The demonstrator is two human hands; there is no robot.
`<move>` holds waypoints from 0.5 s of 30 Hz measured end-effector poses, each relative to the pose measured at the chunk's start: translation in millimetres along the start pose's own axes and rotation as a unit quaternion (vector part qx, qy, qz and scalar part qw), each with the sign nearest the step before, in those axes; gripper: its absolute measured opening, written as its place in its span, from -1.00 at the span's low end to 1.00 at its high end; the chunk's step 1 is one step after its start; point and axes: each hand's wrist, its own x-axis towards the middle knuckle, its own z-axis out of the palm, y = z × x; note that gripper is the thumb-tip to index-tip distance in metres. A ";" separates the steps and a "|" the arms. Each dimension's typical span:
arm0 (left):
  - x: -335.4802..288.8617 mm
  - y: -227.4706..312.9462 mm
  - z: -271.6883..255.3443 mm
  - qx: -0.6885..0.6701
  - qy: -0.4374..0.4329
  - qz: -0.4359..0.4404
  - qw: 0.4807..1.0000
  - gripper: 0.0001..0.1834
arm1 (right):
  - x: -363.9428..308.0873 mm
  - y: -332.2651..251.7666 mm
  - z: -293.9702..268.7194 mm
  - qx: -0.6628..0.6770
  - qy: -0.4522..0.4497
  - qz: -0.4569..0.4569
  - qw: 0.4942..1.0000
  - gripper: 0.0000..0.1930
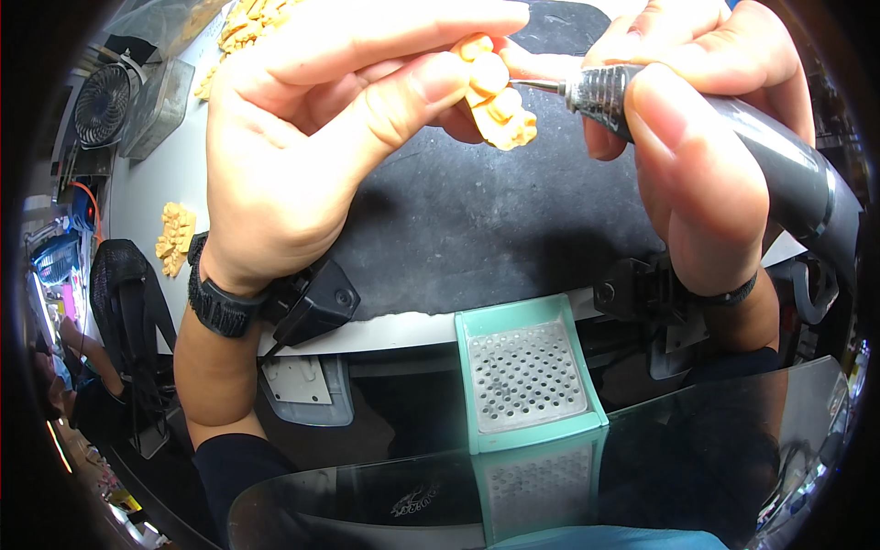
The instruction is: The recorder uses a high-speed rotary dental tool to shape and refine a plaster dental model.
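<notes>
Between the thumb and fingers of my left hand (pixel 321 137) is a small yellow dental model (pixel 497 96) with tooth shapes along it. My right hand (pixel 697 137) is wrapped round a dark rotary handpiece (pixel 770 151). Its thin metal bur (pixel 539 85) points left and reaches the model's right edge; whether the tip touches cannot be told. A finger of the right hand stretches toward the model behind the bur. Both hands are above a dark work mat (pixel 440 220).
More yellow models lie at the left (pixel 174 238) and in a pile (pixel 252 27) at the back left. A small fan (pixel 103 105) stands beside a metal box (pixel 158 108). A green-framed perforated tray (pixel 465 367) juts from the table's front edge. A clear shield (pixel 367 495) crosses the near side.
</notes>
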 end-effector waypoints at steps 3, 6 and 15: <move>1.4 3.5 4.7 -0.037 -0.001 -0.020 0.999 -0.60 | 1.6 -0.5 2.1 0.000 -0.001 -0.003 1.000 -0.85; 1.7 3.7 3.9 -0.013 0.011 -0.028 0.999 -0.59 | 2.9 1.0 5.6 0.000 -0.002 -0.005 1.000 -0.85; 4.2 6.8 8.3 -0.025 0.003 -0.030 0.999 -0.60 | -0.3 2.7 -0.5 -0.008 -0.002 -0.012 1.000 -0.85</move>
